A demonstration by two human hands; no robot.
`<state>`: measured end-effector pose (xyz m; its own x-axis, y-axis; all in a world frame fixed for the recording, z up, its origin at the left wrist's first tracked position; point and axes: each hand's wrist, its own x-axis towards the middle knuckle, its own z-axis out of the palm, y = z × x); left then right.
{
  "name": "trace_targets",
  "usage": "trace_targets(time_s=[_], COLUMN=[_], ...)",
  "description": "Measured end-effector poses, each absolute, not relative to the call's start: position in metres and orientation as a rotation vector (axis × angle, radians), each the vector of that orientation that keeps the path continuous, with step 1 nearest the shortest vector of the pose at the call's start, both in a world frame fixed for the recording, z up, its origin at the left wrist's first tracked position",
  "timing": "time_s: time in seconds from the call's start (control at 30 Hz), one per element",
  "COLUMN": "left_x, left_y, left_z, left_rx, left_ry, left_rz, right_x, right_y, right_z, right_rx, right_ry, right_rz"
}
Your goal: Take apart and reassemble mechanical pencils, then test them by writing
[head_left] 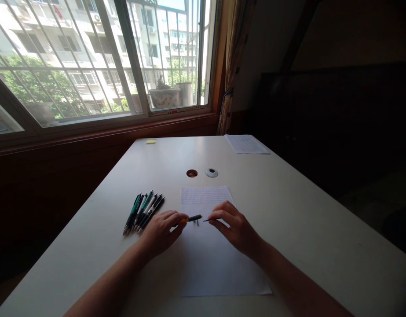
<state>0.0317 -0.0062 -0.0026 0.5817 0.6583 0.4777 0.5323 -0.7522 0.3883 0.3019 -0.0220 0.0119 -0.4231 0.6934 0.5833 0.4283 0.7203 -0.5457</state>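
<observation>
My left hand [166, 224] pinches a black-and-yellow pen barrel [194, 218], its end pointing right. Facing it, my right hand [234, 224] holds a thin dark stick [206, 220] between thumb and fingers; it looks like a pen refill. A small gap separates the stick's tip from the barrel. Both hands are above a white sheet of paper [219, 273] with lines of handwriting at its top. Small dark pen parts [197, 223] show just under the barrel, too small to name. Beside my left hand lies a group of several click pens [143, 211], black, green and white.
Two round cable holes are in the white table [100, 251]: an uncovered one [192, 173] and one with a white ring [211, 172]. A stack of written papers [247, 144] lies at the far right corner, yellow sticky notes [151, 141] at the far left. A barred window stands behind.
</observation>
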Motion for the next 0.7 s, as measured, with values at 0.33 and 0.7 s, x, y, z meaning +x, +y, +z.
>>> trace_targets(time_s=[0.33,0.7], left_x=[0.0314,0.0319], left_y=[-0.0052,-0.0050], left_z=[-0.0041,-0.0036], left_rx=[2.619,2.635], left_ry=[0.979,0.992], left_rz=[0.913,0.893], right_x=[0.3051,0.3037], right_y=[-0.0205,-0.0187], right_z=[0.0165,0.0115], right_rx=[-0.995,-0.938], right_ry=[-1.787,-1.358], right_rz=[0.473,1.017])
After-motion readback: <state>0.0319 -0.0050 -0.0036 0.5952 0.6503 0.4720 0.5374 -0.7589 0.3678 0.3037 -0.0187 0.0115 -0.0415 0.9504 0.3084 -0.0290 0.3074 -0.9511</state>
